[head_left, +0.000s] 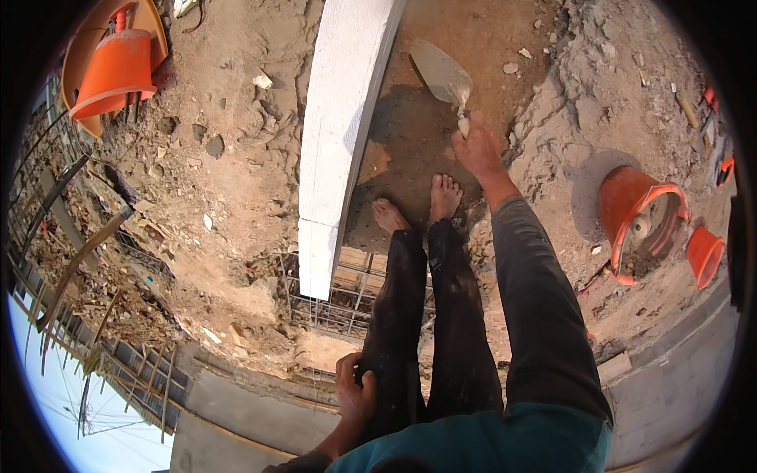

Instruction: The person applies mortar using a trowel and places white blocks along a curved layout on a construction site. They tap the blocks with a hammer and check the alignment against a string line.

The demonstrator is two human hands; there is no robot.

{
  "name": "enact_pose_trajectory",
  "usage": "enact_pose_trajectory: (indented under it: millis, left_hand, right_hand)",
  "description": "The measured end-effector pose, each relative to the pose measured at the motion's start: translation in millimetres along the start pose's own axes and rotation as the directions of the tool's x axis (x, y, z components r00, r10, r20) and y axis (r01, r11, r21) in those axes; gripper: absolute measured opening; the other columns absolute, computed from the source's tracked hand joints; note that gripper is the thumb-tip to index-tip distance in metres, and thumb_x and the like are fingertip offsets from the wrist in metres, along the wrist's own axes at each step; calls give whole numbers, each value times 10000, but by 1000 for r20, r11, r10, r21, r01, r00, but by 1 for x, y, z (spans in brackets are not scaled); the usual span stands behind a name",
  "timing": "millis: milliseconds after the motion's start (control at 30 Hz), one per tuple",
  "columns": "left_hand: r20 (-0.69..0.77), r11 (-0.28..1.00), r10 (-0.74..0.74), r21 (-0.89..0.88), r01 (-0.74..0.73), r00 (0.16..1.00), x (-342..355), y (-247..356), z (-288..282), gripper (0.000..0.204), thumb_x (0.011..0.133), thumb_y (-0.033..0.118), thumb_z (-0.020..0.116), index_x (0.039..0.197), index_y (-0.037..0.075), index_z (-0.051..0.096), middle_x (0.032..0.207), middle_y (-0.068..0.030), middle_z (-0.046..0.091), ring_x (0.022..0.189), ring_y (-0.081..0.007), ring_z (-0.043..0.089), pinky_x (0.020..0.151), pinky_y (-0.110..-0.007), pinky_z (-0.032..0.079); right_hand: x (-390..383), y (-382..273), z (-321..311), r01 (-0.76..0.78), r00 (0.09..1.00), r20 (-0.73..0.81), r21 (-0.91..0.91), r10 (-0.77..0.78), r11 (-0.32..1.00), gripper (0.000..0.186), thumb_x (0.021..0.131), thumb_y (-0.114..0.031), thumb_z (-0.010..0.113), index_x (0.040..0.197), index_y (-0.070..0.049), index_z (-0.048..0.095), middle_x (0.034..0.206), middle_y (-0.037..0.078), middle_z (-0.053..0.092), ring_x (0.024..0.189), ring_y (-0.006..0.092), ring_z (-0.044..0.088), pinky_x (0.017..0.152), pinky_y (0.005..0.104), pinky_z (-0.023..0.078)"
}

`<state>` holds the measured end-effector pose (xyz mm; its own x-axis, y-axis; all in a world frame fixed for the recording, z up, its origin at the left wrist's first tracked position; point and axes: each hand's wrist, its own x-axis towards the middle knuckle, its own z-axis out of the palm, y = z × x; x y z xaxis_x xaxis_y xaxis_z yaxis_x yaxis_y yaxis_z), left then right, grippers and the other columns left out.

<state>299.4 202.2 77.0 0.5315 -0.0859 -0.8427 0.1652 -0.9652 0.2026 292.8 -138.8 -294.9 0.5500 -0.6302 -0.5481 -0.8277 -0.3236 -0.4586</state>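
My right hand [478, 147] is closed round the handle of a pointed trowel [443, 75]. The grey blade reaches away from me over damp brown ground, to the right of a long white wall top [341, 102]. My left hand [355, 392] is at my left trouser leg [386, 347], its fingers curled against the dark cloth and its thumb bent. Between the hands, my bare feet stand on the damp strip beside the wall.
On the far left an orange bucket [118, 71] lies upside down by an orange basin [158, 27]. At right, a tipped orange bucket [623, 201] lies near a smaller one [704, 256]. Metal mesh [351, 303] spans a gap by my legs. Rubble and sticks cover the left side.
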Motion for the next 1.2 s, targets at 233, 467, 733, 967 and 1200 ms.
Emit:
enact_pose_trajectory:
  millis: [233,467,733,967,1200]
  left_hand:
    - [43,998,-65,20,64,997,10,-43,21,392,873,196,548,1205,-11,546,1133,-215,560,1010,-370,577,858,-426,491]
    - [57,998,-66,1,66,996,5,-66,14,394,872,203,549,1206,-5,549,1138,-224,565,1002,-377,589,873,-442,489]
    - [90,996,-85,-17,87,992,-5,-99,15,382,844,150,552,1189,-15,561,1120,-236,563,1014,-394,582,896,-450,478]
    - [116,997,-50,-55,56,992,-4,-117,13,378,831,124,555,1180,-22,561,1109,-231,564,1003,-383,588,866,-439,493]
    - [95,995,-52,-77,59,994,-11,-131,15,387,838,143,554,1190,-18,557,1115,-224,567,992,-369,594,852,-427,503]
  right_hand:
    - [143,-7,-20,79,961,-227,-332,-161,940,368,831,-182,654,1119,-31,484,1112,254,584,1007,467,606,834,526,504]
    - [22,22,71,155,988,11,-225,-157,962,381,802,-49,616,1152,-31,468,1161,227,569,1059,438,571,877,521,471]
    - [-107,10,139,148,971,215,-192,-105,970,384,767,-22,615,1127,-23,481,1143,195,581,1047,402,591,868,466,480]
    - [-36,30,146,-95,994,64,140,87,986,360,789,-31,598,1120,-31,456,1117,217,595,1021,412,595,868,489,473]
    - [-135,7,172,172,979,146,-229,-140,958,376,749,-92,634,1092,-49,487,1080,196,603,967,447,579,832,460,463]
